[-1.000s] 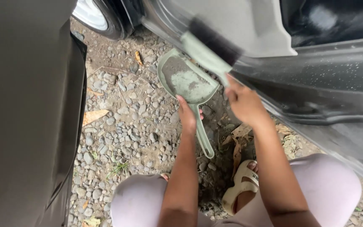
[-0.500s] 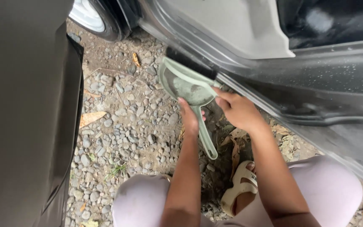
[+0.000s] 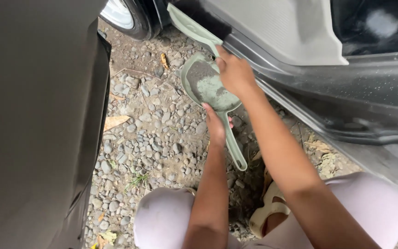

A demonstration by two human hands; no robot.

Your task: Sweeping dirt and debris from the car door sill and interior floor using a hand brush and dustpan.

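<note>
My left hand (image 3: 216, 125) grips the long handle of a pale green dustpan (image 3: 207, 85), which holds grey dust and is held out over the gravel. My right hand (image 3: 234, 72) holds the handle of a matching green hand brush (image 3: 198, 24) with black bristles. The brush reaches up and left along the lower edge of the open car door (image 3: 300, 37). The dustpan sits just below the brush and beside the grey door sill (image 3: 369, 106).
Gravel ground (image 3: 148, 138) with dry leaves lies below. A dark car panel (image 3: 38, 124) fills the left side. A tyre (image 3: 130, 16) shows at the top. My knees in pale trousers (image 3: 162, 221) and a sandal (image 3: 266, 214) are at the bottom.
My right hand has moved up and left along the door's lower edge with the brush. The dustpan stays under it in my left hand.
</note>
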